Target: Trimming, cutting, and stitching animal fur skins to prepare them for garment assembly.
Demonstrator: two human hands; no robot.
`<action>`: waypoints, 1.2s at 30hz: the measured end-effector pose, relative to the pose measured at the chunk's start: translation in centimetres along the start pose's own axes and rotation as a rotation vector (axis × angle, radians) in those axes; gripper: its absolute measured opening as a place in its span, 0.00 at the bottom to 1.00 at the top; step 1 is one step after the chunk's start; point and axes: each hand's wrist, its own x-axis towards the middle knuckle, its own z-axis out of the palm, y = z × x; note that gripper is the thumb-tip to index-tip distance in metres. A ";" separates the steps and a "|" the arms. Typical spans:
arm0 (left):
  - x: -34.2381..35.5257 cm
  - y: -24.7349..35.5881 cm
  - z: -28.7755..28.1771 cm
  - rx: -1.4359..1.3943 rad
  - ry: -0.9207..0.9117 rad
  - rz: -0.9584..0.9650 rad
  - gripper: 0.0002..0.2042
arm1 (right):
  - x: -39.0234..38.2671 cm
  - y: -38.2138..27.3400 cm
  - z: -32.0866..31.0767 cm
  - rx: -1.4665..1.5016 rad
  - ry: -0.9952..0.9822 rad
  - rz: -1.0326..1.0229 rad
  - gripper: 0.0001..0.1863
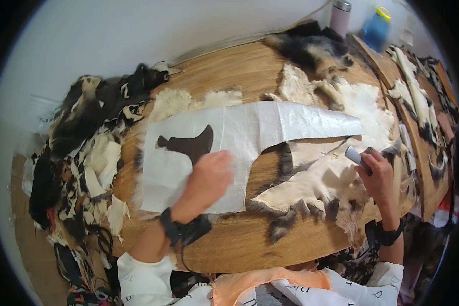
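Observation:
A large white sheet pattern (183, 120) with a curved cut-out lies over pale animal hides on the table. On its left part rests a flat dark brown piece (191, 145) with a narrow neck and flared end. My left hand (209, 178) hovers over or touches the lower part of this piece, hiding some of it; motion blurs the fingers. Over the pale hide (321, 178) on the right, my right hand (377, 174) is closed around a short light grey cylinder (355, 155), whose exact kind I cannot make out.
Black and white fur scraps (102, 158) are heaped along the left edge of the wooden table (219, 250). A dark fur piece (316, 51) sits at the back, near a pink flask (340, 19) and a blue bottle (376, 31). Wooden boards (400, 102) holding hide strips run along the right.

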 end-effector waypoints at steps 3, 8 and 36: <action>-4.0 -3.4 -4.2 0.146 0.148 -0.295 0.11 | 2.7 -1.9 -0.8 -0.024 -0.007 -0.090 0.13; -10.6 -5.6 -7.9 0.219 0.060 -0.504 0.15 | 6.8 -5.4 1.3 0.042 -0.133 -0.274 0.12; -10.5 -5.4 -7.4 0.179 -0.433 -0.004 0.22 | 5.2 17.3 -2.4 -0.284 0.195 0.730 0.11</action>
